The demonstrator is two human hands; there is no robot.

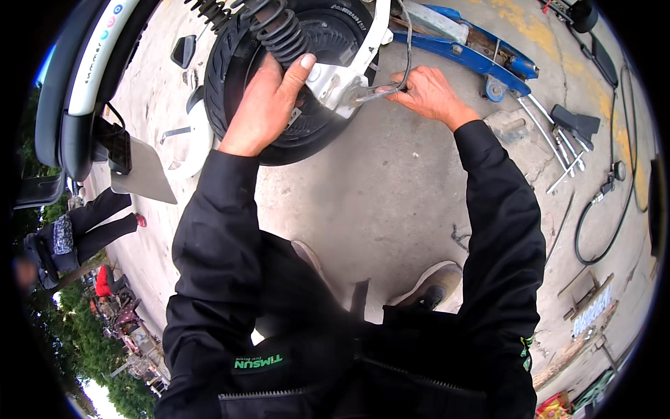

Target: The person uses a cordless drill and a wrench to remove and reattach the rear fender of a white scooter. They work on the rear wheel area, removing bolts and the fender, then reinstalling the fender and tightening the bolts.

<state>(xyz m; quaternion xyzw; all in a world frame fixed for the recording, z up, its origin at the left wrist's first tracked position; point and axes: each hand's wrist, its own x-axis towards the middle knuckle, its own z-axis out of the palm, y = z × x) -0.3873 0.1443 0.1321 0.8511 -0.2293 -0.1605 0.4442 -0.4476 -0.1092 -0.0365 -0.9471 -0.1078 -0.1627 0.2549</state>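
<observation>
From afar, I see the bracket (336, 85) between my left hand (262, 105), curled by the spring (280, 35), grip unclear, and right hand (428, 92), pinching the cable (409, 50).

The wheel (331, 45) is left of the jack (457, 50).

The tyre (222, 105) is matt rubber, the spring (280, 36) satin metal, the bracket (331, 85) smooth painted metal, the floor (384, 188) rough concrete.
</observation>
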